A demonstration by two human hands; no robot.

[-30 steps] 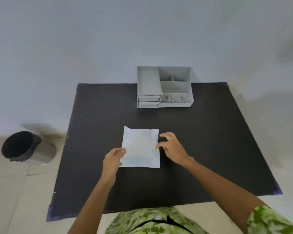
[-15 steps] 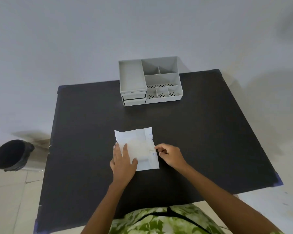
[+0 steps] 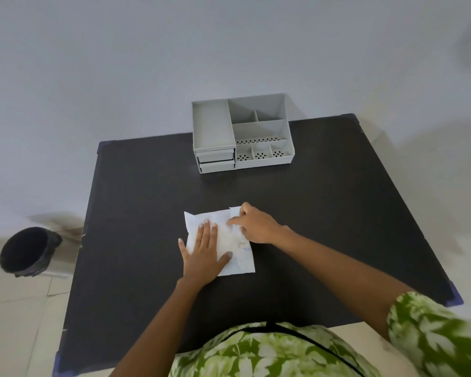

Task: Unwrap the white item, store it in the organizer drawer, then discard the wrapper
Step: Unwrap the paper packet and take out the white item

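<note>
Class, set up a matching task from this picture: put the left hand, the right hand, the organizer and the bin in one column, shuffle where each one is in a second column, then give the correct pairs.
Column 1
1. left hand
2. right hand
3. organizer
4. bin

Column 2
A. on the floor, left of the table
B. at the far edge of the table
C. pressed flat on the white wrapper
D. pinching the wrapper's far right corner

Pairs: 1-C, 2-D, 3-B, 4-A
</note>
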